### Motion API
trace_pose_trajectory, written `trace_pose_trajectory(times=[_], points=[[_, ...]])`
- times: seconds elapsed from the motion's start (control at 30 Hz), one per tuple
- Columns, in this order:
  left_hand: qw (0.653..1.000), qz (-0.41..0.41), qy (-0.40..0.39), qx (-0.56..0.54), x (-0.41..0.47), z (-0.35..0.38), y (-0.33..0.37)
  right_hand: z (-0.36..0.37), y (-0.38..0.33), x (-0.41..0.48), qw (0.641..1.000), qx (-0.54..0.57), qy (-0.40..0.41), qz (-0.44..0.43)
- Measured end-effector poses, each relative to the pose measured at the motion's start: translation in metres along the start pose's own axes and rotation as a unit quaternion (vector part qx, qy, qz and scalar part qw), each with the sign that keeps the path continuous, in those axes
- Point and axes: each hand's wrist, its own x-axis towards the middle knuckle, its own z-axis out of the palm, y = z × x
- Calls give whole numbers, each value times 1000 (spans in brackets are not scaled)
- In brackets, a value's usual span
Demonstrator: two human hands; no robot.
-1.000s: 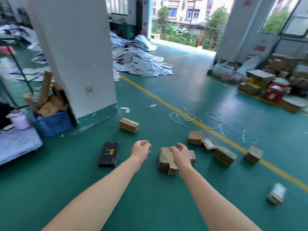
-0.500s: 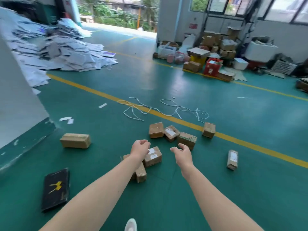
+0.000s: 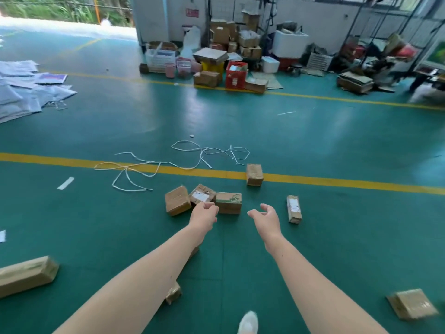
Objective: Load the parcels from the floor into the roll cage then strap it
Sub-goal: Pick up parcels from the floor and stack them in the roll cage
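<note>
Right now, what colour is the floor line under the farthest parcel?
Yellow; the floor line shows best in the head view.

One wide-angle view, worn at the person's head, faces forward and down across the green painted floor [image 3: 96, 225]. Two bare forearms [image 3: 149, 273] enter from the bottom edge, closest to the lens, with a white shoe tip [image 3: 248, 323] between them. Small brown cardboard parcels [image 3: 177, 200] lie near, just short of the yellow painted floor line [image 3: 337, 183]. Stacked brown cartons [image 3: 221, 32] against the white wall sit far off along the top.
</note>
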Motion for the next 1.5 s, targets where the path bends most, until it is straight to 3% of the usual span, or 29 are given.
trace_pose_trajectory(times=[0.27,0.7,1.03,1.23,1.5], points=[[999,-34,-4,4,120,72,60,-31,-43,146,1000,-18,-4,12],[994,-98,38,-19,271,151,136,-50,-129,347,993,-66,-90,40],[987,-147,52,-48,446,174,195,-11,-197,509,983,-114,-124,67],[987,-124,88,-47,526,168,252,20,-256,586,966,-173,-182,52],[954,-180,194,-143,597,144,267,81,-306,674,919,-272,-285,16]])
